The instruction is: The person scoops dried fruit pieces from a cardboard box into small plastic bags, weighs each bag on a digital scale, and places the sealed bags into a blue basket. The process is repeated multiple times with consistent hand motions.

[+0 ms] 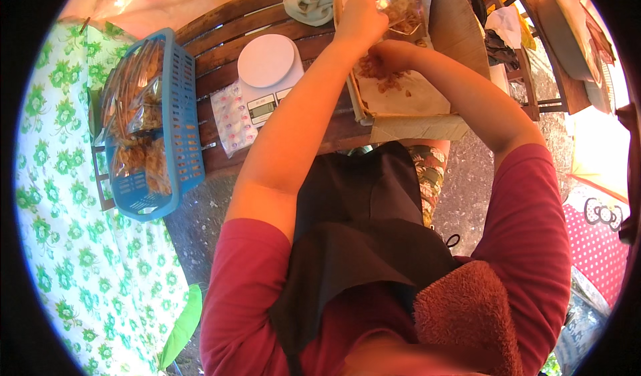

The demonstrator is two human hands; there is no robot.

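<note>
My left hand (363, 21) is at the near-left side of an open clear plastic bag (404, 10), its fingers closed on the bag's edge. Brownish fried snack pieces (403, 18) fill part of that bag, which lies in the far end of a cardboard box (418, 128). Lower in the box, my right hand (393, 56) curls its fingers around some loose snack pieces (385, 83). These pieces and crumbs rest on a pale paper lining (408, 100). Shadow and the hand itself partly hide the fingertips.
Left of the box, a white kitchen scale (267, 61) stands on a slatted wooden table (220, 83), beside a printed plastic packet (233, 118). A blue plastic basket (185, 121) holds several bagged snacks (145, 106). A pale crumpled cloth (309, 1) lies behind the scale.
</note>
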